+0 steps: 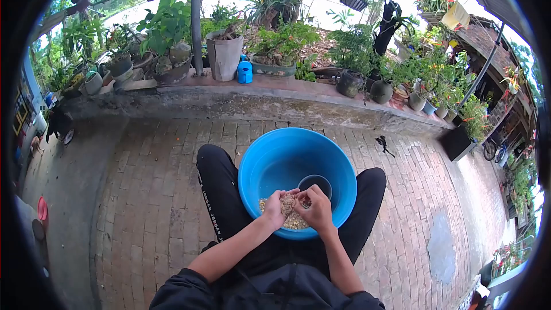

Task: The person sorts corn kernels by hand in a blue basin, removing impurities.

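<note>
A large blue basin (pixel 248 166) stands between my knees on the brick floor. Pale, grain-like bits (pixel 295 221) lie at the near side of its bottom. Inside the basin, toward the right, sits a small dark bowl (pixel 324 183). My left hand (pixel 276 209) is cupped over the basin, holding a clump of brownish crumbly material (pixel 288 204). Right beside it, my right hand (pixel 315 208) has its fingers bent together at the clump, near the dark bowl; what they pinch is too small to name.
Beyond the basin runs a low concrete ledge (pixel 258 107) with potted plants and a small blue object (pixel 245 71). A black item (pixel 384 146) lies on the bricks at the right. At the far left are a dark animal-like shape (pixel 58 122) and a pink object (pixel 42 208).
</note>
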`<state>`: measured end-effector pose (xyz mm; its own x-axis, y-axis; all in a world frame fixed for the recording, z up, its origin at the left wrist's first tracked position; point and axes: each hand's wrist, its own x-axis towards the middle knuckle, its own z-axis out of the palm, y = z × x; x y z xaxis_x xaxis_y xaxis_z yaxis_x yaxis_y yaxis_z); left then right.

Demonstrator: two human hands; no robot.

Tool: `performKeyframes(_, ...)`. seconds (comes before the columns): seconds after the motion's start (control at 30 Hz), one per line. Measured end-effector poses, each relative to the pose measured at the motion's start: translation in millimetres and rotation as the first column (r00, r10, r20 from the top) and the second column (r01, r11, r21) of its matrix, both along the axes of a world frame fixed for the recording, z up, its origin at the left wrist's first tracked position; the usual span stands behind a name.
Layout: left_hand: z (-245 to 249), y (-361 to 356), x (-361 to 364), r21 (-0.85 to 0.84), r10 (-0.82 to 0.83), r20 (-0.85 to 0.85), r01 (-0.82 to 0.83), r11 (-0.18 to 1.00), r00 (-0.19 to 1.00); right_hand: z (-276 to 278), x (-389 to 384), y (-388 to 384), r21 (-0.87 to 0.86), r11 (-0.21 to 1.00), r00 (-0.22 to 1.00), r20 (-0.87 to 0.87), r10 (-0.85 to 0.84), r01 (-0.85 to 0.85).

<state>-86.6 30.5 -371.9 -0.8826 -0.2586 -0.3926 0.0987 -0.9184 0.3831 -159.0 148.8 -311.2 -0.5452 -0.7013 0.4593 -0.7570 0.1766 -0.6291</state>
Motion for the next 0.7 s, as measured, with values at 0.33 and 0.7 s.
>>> performKeyframes(0.33,7,2,2,0.093,0.037,-0.015,-0.036,0.995,0.999,-13,-28,24,0.153,0.951,0.963,-0.043,-0.267,0.270)
performKeyframes(0.7,4,-1,3,0.106,0.048,-0.006,-0.047,0.993,0.999,2,-5,11,-0.021,0.997,0.996,0.042,-0.080,0.080)
